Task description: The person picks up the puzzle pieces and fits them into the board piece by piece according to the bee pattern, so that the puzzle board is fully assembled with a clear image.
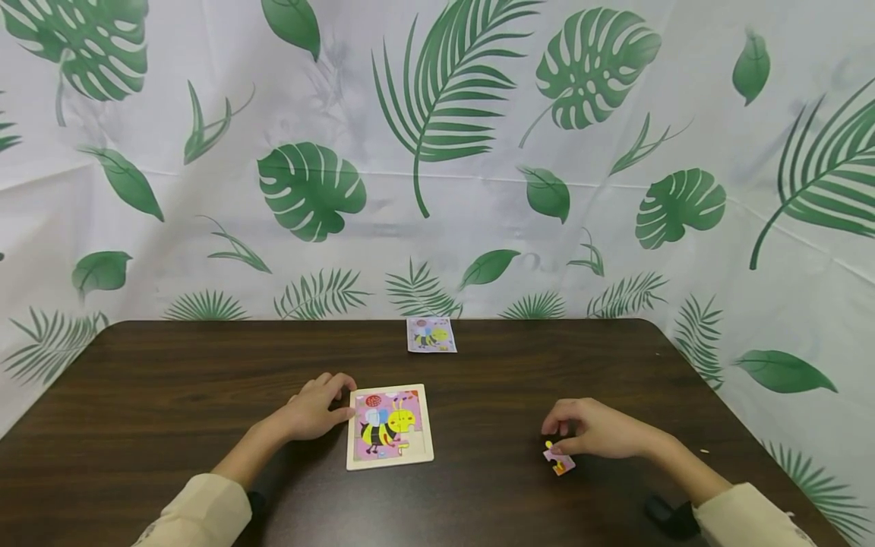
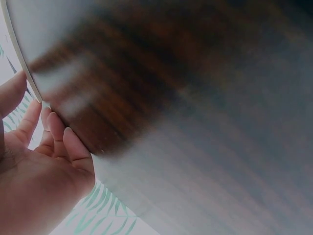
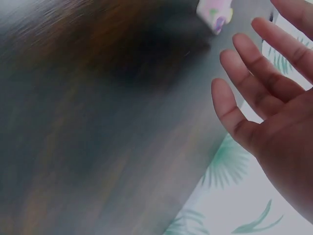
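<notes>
A square wooden puzzle board (image 1: pixel 428 437) with a bee picture lies on the table, its lower right corner showing bare wood. My left hand (image 1: pixel 316 408) touches the board's left side, index finger at the upper corner and thumb lower down. The left wrist view shows the fingertips of that hand (image 2: pixel 46 161) right at the board's thin edge (image 2: pixel 22 58). To the right, a pink and yellow puzzle piece (image 1: pixel 560 462) sits below my right hand (image 1: pixel 601 429), whose thumb overlaps it in the head view. Seen from the right wrist, the fingers (image 3: pixel 230 103) are spread, apart from the piece (image 3: pixel 214 12).
A small picture card (image 1: pixel 431 335) with the same bee lies at the far edge of the dark wooden table (image 1: pixel 225 357). Behind the table hangs a white cloth (image 1: pixel 472 205) printed with green leaves. Small pale crumbs (image 1: pixel 704 451) lie near the right edge.
</notes>
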Action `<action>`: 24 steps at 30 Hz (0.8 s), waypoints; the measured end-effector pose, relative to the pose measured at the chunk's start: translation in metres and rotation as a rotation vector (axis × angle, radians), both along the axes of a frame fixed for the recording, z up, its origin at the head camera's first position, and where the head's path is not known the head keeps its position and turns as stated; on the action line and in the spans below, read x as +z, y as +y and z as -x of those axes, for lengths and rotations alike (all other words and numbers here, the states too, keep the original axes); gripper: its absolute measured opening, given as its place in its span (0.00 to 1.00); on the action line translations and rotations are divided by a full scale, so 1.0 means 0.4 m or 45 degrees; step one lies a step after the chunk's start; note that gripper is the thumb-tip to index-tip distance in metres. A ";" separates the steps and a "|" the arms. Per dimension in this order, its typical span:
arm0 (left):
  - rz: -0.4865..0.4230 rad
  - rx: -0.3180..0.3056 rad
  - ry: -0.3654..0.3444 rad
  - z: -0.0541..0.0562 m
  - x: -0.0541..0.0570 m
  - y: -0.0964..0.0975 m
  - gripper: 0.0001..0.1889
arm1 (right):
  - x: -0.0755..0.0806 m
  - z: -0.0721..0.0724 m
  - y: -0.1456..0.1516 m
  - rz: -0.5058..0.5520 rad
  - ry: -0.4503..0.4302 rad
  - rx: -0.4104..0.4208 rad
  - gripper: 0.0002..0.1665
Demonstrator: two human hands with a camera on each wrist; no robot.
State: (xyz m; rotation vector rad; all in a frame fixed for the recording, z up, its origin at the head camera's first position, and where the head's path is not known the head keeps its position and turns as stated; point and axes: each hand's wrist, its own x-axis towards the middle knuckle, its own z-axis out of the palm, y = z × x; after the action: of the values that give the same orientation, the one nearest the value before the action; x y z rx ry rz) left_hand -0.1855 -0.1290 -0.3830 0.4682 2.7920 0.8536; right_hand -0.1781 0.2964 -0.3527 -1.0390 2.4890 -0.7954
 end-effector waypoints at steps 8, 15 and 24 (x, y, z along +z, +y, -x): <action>-0.006 0.001 -0.002 0.000 0.001 -0.001 0.16 | -0.017 -0.017 0.054 0.030 -0.017 -0.039 0.12; -0.002 0.005 -0.004 0.000 0.001 -0.001 0.16 | -0.032 -0.028 0.056 0.023 0.078 -0.013 0.15; -0.005 0.010 -0.010 -0.001 0.008 0.002 0.16 | -0.051 -0.038 0.046 0.031 0.178 -0.026 0.15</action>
State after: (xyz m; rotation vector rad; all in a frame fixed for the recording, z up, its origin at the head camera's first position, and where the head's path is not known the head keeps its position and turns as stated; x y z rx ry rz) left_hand -0.1853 -0.1283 -0.3799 0.4535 2.7875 0.8607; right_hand -0.1627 0.3148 -0.3730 -1.1147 2.6168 -0.7853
